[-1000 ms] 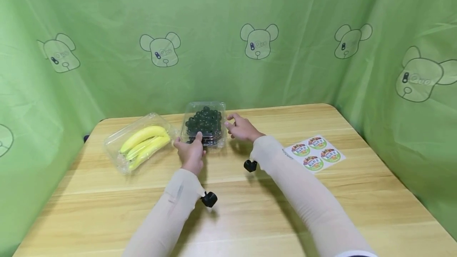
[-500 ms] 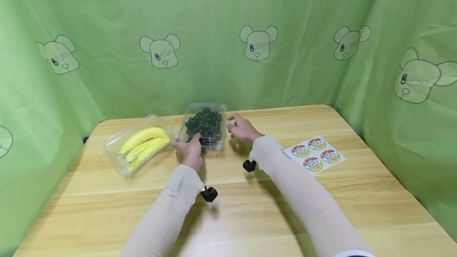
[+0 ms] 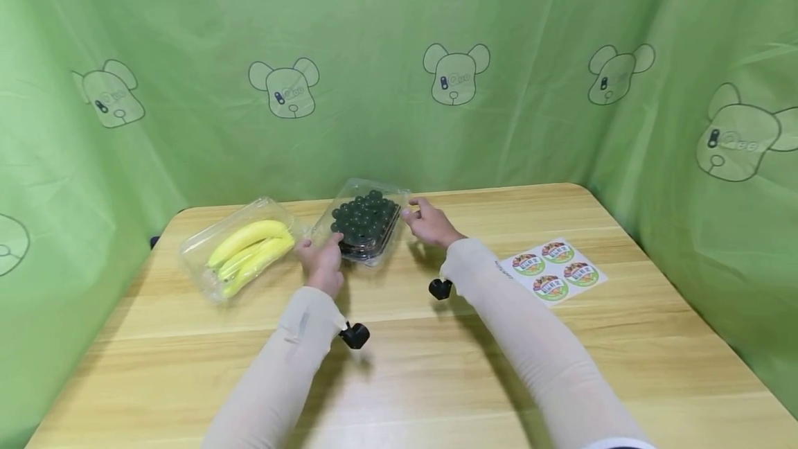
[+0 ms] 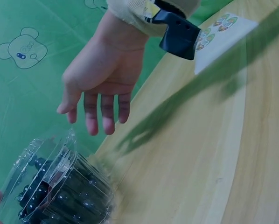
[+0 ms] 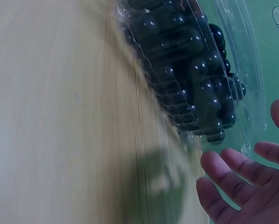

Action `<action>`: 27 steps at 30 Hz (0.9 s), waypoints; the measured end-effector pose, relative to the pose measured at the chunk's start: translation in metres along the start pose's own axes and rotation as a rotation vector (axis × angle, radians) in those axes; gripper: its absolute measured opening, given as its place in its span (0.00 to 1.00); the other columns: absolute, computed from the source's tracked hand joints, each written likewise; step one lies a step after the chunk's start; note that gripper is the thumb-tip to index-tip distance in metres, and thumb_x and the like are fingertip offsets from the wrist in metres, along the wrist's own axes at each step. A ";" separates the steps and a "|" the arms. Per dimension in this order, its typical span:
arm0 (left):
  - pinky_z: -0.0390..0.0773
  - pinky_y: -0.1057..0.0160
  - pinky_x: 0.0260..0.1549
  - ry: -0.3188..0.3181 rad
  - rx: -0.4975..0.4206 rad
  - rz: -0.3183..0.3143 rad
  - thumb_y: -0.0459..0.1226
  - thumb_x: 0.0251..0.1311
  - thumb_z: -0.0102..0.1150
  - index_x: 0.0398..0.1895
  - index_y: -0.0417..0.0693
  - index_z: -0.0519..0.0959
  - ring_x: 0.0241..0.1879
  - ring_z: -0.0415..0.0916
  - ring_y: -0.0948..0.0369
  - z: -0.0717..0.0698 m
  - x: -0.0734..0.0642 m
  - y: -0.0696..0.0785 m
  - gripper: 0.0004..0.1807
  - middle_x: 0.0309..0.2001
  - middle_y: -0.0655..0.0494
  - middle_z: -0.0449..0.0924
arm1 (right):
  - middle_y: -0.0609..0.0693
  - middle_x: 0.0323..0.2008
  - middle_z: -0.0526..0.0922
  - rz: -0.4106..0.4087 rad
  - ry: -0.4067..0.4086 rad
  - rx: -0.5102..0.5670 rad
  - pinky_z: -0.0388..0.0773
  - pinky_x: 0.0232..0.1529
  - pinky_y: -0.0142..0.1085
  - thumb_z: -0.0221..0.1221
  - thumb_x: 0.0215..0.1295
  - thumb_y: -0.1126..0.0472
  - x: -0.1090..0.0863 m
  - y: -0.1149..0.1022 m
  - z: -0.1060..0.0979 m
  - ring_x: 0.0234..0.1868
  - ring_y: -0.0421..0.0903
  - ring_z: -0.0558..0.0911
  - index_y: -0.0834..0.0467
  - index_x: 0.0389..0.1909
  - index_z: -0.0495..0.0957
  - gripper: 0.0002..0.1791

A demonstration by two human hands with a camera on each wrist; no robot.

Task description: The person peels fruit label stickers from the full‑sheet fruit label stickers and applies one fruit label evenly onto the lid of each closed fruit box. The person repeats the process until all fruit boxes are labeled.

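A clear plastic clamshell box (image 3: 374,255) holds dark round grapes (image 3: 361,217) at the back of the table. It stands turned, its right far corner toward my right hand. My left hand (image 3: 322,265) grips the box's near left corner, thumb on top; its other fingers are mostly hidden. At the right corner, my right hand (image 3: 431,224) has loosely bent fingers close to the box rim. In the right wrist view the fingers (image 5: 237,172) are spread just off the clamshell. The left wrist view shows the right hand (image 4: 107,70) above the box, apart from it.
A clear package of bananas (image 3: 252,251) lies left of the left hand, nearly against the grape box. A white sheet of round stickers (image 3: 555,270) lies right, partly under the right forearm. Green curtain (image 3: 386,123) closes off the table's back and sides.
The grape box has turned clockwise and its far end has swung right. My left hand has shifted slightly left with its corner. My right hand has barely moved.
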State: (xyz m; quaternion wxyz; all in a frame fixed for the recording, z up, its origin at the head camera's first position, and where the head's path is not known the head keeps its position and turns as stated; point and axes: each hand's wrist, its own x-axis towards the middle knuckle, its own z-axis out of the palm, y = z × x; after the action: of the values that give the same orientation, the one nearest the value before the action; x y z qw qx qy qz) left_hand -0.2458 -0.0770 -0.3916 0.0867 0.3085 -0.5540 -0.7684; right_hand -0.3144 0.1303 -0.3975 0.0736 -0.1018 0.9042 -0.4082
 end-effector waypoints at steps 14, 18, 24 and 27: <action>0.70 0.61 0.60 -0.056 -0.114 -0.008 0.27 0.52 0.67 0.75 0.38 0.41 0.63 0.64 0.51 -0.009 0.013 0.003 0.54 0.73 0.37 0.46 | 0.62 0.63 0.69 0.048 0.021 0.016 0.63 0.65 0.53 0.41 0.77 0.46 -0.001 0.008 -0.008 0.62 0.60 0.69 0.58 0.73 0.50 0.32; 0.66 0.58 0.63 -0.037 -0.096 -0.013 0.29 0.55 0.66 0.73 0.39 0.47 0.63 0.63 0.49 -0.007 0.011 0.003 0.48 0.71 0.39 0.50 | 0.63 0.64 0.68 0.047 0.039 0.011 0.61 0.67 0.54 0.42 0.76 0.46 0.000 0.009 -0.008 0.64 0.62 0.67 0.58 0.74 0.48 0.33; 0.68 0.58 0.61 -0.013 -0.082 -0.020 0.36 0.58 0.67 0.74 0.45 0.48 0.55 0.68 0.53 -0.007 0.006 0.003 0.46 0.69 0.41 0.56 | 0.64 0.70 0.60 0.040 0.039 0.025 0.55 0.69 0.56 0.42 0.76 0.46 0.003 0.010 -0.006 0.68 0.64 0.62 0.57 0.76 0.43 0.36; 0.75 0.61 0.48 -0.007 -0.057 -0.044 0.40 0.57 0.68 0.75 0.48 0.46 0.39 0.69 0.59 -0.007 0.002 0.001 0.49 0.65 0.41 0.60 | 0.63 0.72 0.57 0.039 0.026 0.026 0.53 0.69 0.57 0.41 0.76 0.45 0.003 0.009 -0.005 0.69 0.64 0.59 0.55 0.77 0.40 0.37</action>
State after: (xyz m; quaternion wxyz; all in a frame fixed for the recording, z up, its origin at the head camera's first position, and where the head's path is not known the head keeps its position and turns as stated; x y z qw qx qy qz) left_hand -0.2430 -0.0839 -0.3931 0.0767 0.3153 -0.5254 -0.7865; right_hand -0.3196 0.1389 -0.4014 0.0711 -0.0777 0.9015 -0.4198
